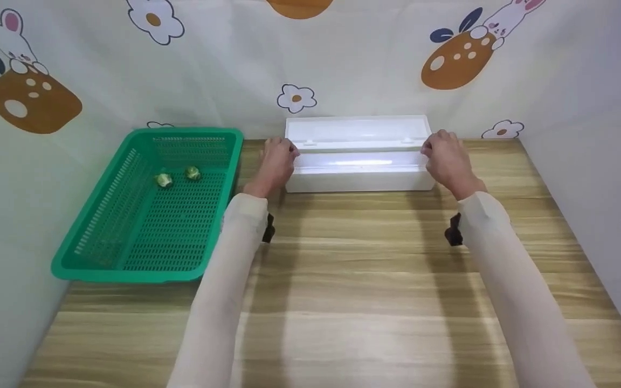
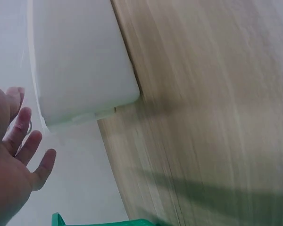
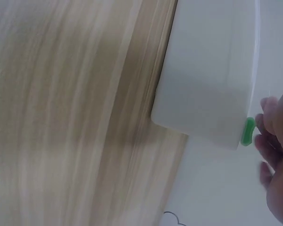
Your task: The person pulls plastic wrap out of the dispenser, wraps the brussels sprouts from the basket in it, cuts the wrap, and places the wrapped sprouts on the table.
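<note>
A long white box (image 1: 359, 182), like a cling film dispenser, stands against the back curtain with its lid (image 1: 359, 129) raised. Over its opening lies a shiny clear film (image 1: 364, 161). At the box's left end, my left hand (image 1: 277, 164) pinches the film's edge between thumb and forefinger; in the left wrist view its other fingers (image 2: 46, 162) are spread. The right hand (image 1: 449, 164) does the same at the right end, fingertips beside a small green piece (image 3: 247, 131) on the box's rim.
To the left, a green plastic basket (image 1: 138, 275) holds two small pale, brownish-green lumps (image 1: 164, 180). The wood-grain table (image 1: 359, 280) extends in front of the box. A patterned curtain (image 1: 364, 64) closes off the back and both sides.
</note>
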Available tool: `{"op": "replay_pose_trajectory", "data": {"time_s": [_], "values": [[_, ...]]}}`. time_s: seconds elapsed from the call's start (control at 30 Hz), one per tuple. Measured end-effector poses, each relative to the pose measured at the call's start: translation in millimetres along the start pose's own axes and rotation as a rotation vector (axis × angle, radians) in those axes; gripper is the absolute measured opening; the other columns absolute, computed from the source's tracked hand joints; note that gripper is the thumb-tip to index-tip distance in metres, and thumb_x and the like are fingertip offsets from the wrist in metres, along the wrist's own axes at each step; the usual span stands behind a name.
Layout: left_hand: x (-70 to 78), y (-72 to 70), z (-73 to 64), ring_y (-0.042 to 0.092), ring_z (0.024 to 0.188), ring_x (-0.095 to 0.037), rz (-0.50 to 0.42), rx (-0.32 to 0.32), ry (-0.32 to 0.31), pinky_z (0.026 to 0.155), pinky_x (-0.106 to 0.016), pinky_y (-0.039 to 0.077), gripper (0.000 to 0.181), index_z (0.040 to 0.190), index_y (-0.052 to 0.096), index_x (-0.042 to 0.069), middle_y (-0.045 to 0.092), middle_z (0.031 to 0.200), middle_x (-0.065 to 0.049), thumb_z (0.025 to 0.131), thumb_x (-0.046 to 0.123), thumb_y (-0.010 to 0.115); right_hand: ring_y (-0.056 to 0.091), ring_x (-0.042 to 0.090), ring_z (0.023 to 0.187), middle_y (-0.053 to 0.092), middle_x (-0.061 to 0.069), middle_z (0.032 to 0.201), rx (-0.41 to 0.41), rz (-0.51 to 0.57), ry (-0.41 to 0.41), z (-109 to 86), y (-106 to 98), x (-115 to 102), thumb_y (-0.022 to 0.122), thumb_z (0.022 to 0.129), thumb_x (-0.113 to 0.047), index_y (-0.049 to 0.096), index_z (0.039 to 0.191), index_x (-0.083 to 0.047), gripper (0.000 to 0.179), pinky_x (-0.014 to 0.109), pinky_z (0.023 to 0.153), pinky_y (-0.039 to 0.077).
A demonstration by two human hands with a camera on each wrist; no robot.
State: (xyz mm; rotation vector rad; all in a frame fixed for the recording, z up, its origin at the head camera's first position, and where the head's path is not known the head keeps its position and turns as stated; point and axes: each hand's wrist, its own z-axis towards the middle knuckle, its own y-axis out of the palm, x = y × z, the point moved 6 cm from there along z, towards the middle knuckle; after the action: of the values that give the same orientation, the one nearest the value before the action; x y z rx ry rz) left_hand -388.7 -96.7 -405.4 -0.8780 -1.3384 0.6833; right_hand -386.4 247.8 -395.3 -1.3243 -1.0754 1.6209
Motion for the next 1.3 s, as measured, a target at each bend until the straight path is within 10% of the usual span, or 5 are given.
{"op": "replay_pose_trajectory", "data": {"time_s": [0.5, 0.73, 1.3], "values": [[1.2, -7.0, 13.6, 0.063, 0.084, -0.017, -0.625, 0.110, -0.058, 0.077, -0.024, 0.058, 0.020, 0.114, 0.054, -0.003, 0.064, 0.101, -0.015, 0.107, 0.011, 0.043, 0.066, 0.033, 0.099, 0.067, 0.023, 0.106, 0.086, 0.368, 0.067, 7.8, -16.2, -1.3, 0.050, 0.105, -0.015, 0.058, 0.113, 0.005, 0.023, 0.028, 0.078, 0.051], [-1.7, -6.9, 14.4, 0.065, 0.091, -0.018, -0.567, 0.079, -0.087, 0.087, -0.029, 0.058, 0.028, 0.123, 0.064, 0.001, 0.067, 0.109, -0.013, 0.099, 0.015, 0.063, 0.060, 0.031, 0.107, 0.064, 0.022, 0.120, 0.019, 0.386, 0.106, 8.1, -17.2, 2.3, 0.062, 0.097, -0.006, 0.062, 0.126, 0.003, 0.030, 0.042, 0.096, 0.053], [10.5, -53.0, 16.3, 0.064, 0.096, -0.016, -0.552, 0.224, -0.165, 0.087, -0.025, 0.056, 0.020, 0.112, 0.075, 0.010, 0.074, 0.110, -0.007, 0.097, 0.019, 0.066, 0.064, 0.037, 0.097, 0.068, 0.025, 0.103, 0.347, 0.250, 0.042, 8.8, -66.9, -15.4, 0.059, 0.099, -0.004, 0.072, 0.103, 0.007, 0.018, 0.045, 0.090, 0.053]]}}
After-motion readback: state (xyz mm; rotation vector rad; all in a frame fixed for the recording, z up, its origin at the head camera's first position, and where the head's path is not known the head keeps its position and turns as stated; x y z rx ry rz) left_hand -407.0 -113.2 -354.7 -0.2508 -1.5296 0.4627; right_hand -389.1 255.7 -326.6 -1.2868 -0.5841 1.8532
